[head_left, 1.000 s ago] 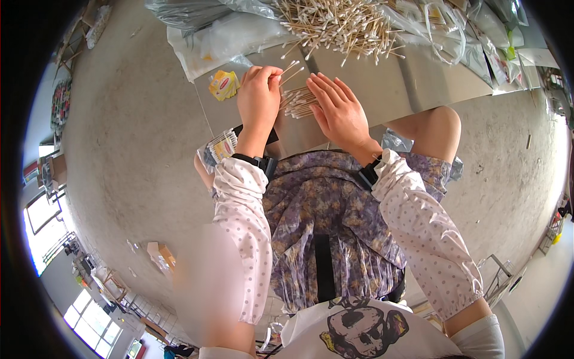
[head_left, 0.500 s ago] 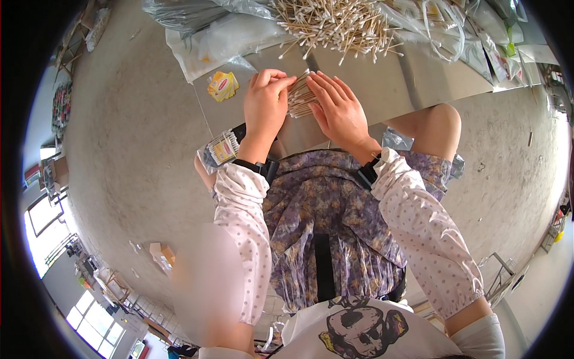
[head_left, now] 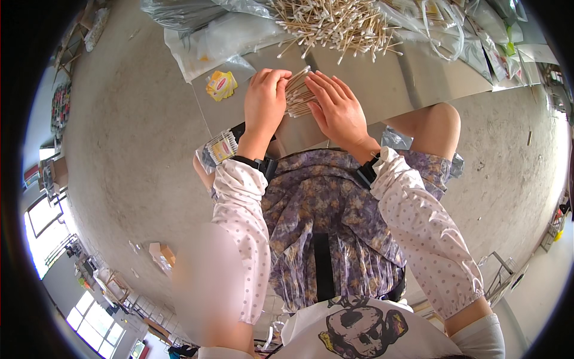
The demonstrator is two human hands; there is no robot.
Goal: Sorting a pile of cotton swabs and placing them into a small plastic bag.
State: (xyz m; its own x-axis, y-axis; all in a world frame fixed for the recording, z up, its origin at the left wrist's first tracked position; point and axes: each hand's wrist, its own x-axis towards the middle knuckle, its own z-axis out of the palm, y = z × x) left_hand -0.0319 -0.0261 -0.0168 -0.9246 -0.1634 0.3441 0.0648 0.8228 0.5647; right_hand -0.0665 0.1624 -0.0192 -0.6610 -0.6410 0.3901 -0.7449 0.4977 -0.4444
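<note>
A small bundle of wooden cotton swabs point(head_left: 298, 100) rests over the near edge of the metal table, between my two hands. My left hand point(head_left: 265, 100) is closed at its left side, with the fingers curled and the thumb tucked partly out of sight. My right hand point(head_left: 341, 109) holds the right side, its long fingers fairly straight along the top and its thumb lower down. One swab tip sticks up above the others. Beyond my hands lies a big loose heap of cotton swabs point(head_left: 341, 27). A stack of yellow printed cards point(head_left: 221, 85) sits left of my left hand.
Clear plastic bags point(head_left: 230, 39) cover the table's far left, and more bags point(head_left: 472, 30) lie at the far right. A filled swab packet point(head_left: 221, 146) is beside my left wrist. The metal tabletop point(head_left: 382, 90) ends just above my lap.
The fingers of my left hand have drawn slightly left and curled, uncovering more of the swabs. My right hand stays nearly in place against the bundle.
</note>
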